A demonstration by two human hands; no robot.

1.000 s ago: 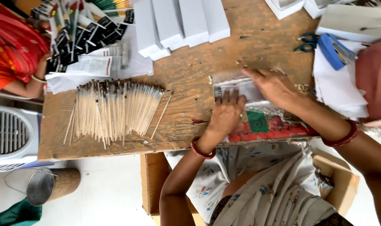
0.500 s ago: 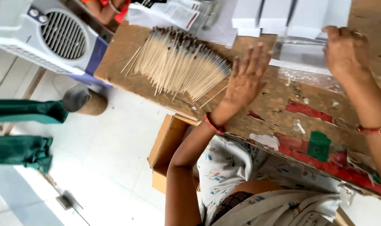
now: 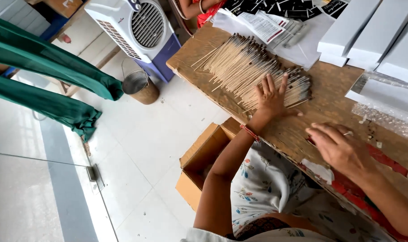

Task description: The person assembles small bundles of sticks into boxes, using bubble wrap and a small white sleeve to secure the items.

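The left hand [image 3: 270, 96] is lying flat on the sticks [image 3: 253, 71], fingers spread, palm pressing on the near end of the pile. It isn't gripping anything, just resting open on top. A second ago it was over by the plastic packet with the other hand; half a second ago it was halfway across, so it has swung over to the pile. The work has moved off the packet and onto the sticks.

The right hand [image 3: 340, 148] hovers low over the board [image 3: 298, 130], fingers loosely stretched and empty (there's a ring on one finger). It has let go of the packet it was pressing down a moment back.

The sticks sit fanned out near the board's far corner, dark tips pointing toward the white boxes [image 3: 369, 31], bare ends toward the edge. A few strays poke out at angles.

Past the pile is a printed leaflet [image 3: 262, 24] and a heap of dark packets [image 3: 284, 6]. To the right lie clear plastic sleeves [image 3: 383, 96]. Another person's arm [image 3: 193, 6] shows at the top edge.

Off the board, a white air cooler [image 3: 134, 24] and a metal bucket [image 3: 139, 85] stand on the floor, and there's an open cardboard box [image 3: 204, 166] just below the left forearm. Green cloth [image 3: 47, 67] hangs on the left.
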